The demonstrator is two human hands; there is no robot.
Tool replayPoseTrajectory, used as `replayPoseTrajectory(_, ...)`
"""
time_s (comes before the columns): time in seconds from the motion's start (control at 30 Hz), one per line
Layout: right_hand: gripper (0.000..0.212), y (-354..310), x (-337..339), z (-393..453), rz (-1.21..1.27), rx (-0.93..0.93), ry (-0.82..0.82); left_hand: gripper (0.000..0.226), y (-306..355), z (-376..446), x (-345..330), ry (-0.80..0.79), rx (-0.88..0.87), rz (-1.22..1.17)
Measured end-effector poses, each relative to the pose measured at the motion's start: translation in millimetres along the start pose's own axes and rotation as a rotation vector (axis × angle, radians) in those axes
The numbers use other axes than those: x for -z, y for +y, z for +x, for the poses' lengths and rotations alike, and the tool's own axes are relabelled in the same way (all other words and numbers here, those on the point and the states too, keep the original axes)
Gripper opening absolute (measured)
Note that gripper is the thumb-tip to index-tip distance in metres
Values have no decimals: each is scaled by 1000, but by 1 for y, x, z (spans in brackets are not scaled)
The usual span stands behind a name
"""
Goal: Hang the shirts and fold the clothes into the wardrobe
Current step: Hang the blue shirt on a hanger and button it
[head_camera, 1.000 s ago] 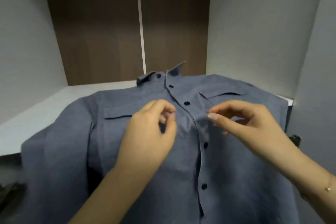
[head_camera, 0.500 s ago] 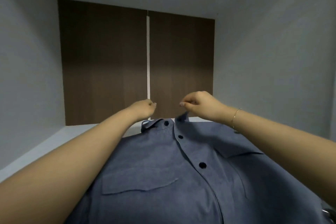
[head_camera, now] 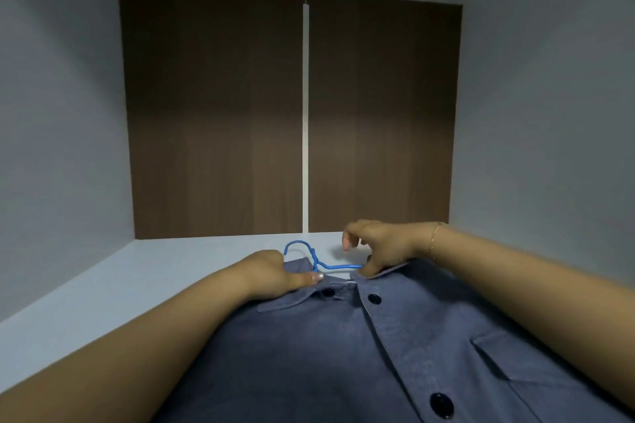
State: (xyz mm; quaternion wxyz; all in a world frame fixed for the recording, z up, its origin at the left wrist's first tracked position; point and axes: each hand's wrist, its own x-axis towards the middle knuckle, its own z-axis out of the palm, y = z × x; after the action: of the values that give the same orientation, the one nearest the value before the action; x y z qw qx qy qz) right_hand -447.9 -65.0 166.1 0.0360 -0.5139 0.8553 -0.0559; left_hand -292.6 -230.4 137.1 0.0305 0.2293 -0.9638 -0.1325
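Note:
A blue-grey button-up shirt (head_camera: 343, 354) with dark buttons lies face up on a white wardrobe shelf (head_camera: 103, 285), collar pointing to the back. A blue wire hanger (head_camera: 309, 256) sticks out of the neck opening, its hook lying on the shelf. My left hand (head_camera: 275, 273) grips the left collar flap, thumb on top. My right hand (head_camera: 374, 247) pinches the right collar edge beside the hanger wire, index finger raised. The rest of the hanger is hidden inside the shirt.
The compartment has grey side walls (head_camera: 549, 148) and a grey ceiling. Its brown wood back panel (head_camera: 220, 113) is split by a pale vertical strip (head_camera: 305, 120). White shelf surface shows to the left of the shirt and behind the collar.
My hands went from the shirt's chest to the collar. The blue hanger hook now shows at the neck. My view has tilted up into the compartment.

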Motion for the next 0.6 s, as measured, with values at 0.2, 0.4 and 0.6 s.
replayPoseTrajectory(0.2, 20, 6, -11, -21, 295, 153, 72, 42, 3, -11, -2, 79, -212, -146)
replayPoseTrajectory(0.4, 34, -42, 16, -103, 467, 257, 296, 36, 28, -62, 18, 378, -598, -253)
replayPoseTrajectory(0.6, 53, -105, 35, -185, 333, 217, 442, 40, 35, -136, 18, 534, -784, -431)
